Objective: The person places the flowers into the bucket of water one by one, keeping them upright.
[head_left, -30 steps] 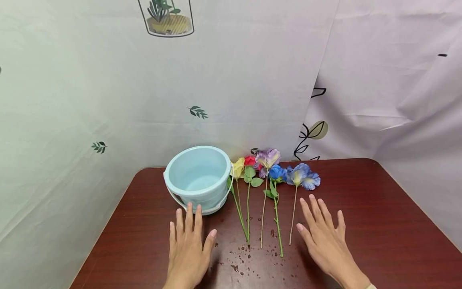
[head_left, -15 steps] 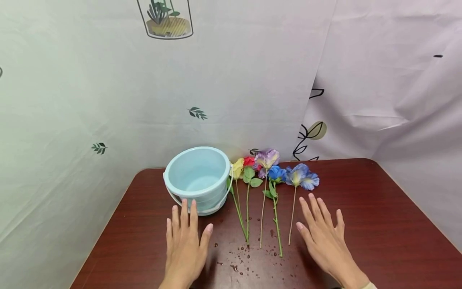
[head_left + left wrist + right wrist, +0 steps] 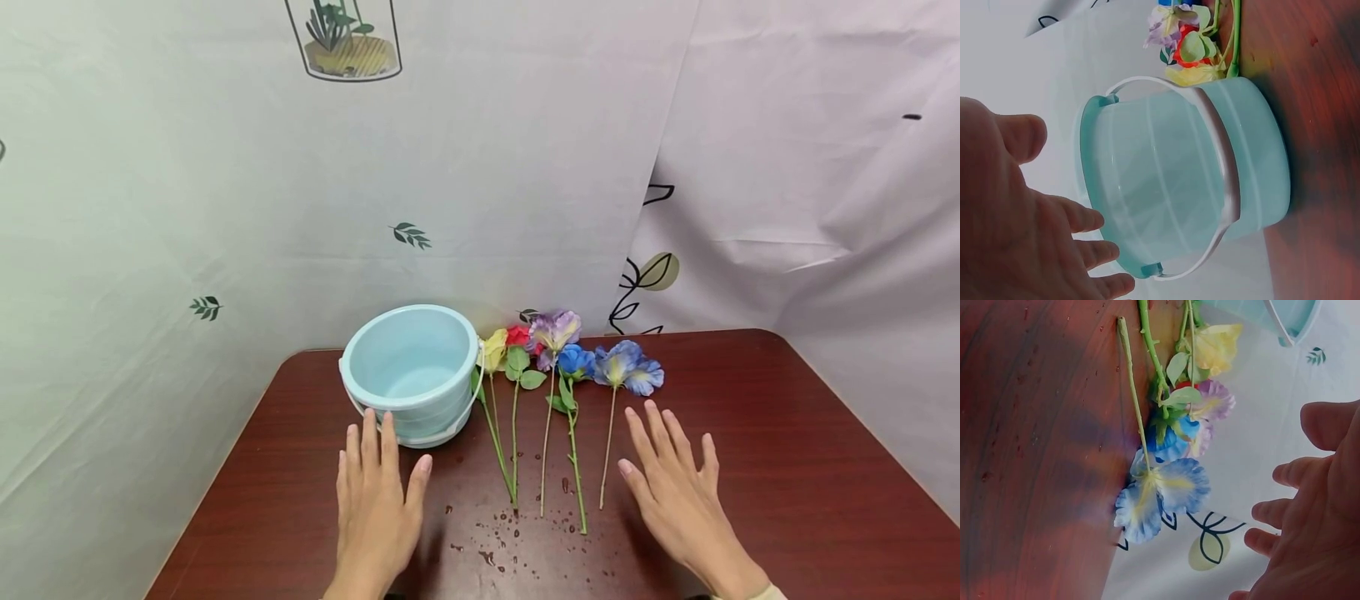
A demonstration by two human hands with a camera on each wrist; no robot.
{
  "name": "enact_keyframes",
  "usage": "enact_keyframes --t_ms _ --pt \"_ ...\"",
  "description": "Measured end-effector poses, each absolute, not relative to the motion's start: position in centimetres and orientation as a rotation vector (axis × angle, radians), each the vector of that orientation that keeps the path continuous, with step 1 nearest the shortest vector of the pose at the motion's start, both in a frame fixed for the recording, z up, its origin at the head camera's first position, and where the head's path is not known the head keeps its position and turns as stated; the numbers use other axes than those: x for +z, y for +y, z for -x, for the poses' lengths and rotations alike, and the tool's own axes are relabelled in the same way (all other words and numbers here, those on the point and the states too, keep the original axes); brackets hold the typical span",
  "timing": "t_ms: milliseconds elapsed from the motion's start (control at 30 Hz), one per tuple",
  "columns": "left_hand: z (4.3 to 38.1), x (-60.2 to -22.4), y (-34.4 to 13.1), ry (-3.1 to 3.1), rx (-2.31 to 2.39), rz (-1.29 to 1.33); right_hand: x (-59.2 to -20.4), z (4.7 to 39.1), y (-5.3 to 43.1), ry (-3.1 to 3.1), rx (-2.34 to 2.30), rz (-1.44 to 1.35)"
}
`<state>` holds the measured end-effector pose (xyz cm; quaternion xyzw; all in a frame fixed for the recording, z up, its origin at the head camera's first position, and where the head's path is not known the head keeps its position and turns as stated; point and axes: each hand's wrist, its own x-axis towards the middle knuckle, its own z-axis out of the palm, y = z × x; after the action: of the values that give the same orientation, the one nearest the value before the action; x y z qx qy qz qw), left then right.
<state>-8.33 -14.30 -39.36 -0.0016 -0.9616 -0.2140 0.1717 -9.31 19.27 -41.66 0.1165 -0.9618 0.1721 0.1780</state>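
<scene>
A light blue bucket (image 3: 420, 367) with a white handle (image 3: 1219, 150) stands upright at the back left of the table. Right of it lie several artificial flowers in a row: a yellow rose (image 3: 494, 349), a red flower (image 3: 518, 335), a purple iris (image 3: 556, 331), a blue rose (image 3: 576, 360) and a pale blue iris (image 3: 1160, 490). Their stems point toward me. My left hand (image 3: 377, 512) is held palm down in front of the bucket, fingers straight, holding nothing. Over the table right of the stems, my right hand (image 3: 678, 492) hovers with fingers spread and nothing in it.
The dark red-brown wooden table (image 3: 787, 467) has rounded back corners. Water drops (image 3: 489, 557) lie on it near the stem ends. A pale cloth backdrop (image 3: 510, 167) with printed leaves hangs behind the table and along both sides.
My left hand has drifted to the left and slightly forward. The right hand has stayed almost in place. The bucket and flowers lie as before.
</scene>
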Motion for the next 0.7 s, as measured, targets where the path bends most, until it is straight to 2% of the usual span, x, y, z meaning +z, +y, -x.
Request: enact_keyframes --t_ms 300,700 --pt "8.5 -39.0 -14.4 -2.682 -0.696 -0.102 -41.7 9.4 19.4 -2.712 0.485 -0.320" --pt "9.1 -38.0 -14.6 -2.350 -1.058 -0.219 -41.6 9.6 19.4 -2.710 0.495 -0.322"
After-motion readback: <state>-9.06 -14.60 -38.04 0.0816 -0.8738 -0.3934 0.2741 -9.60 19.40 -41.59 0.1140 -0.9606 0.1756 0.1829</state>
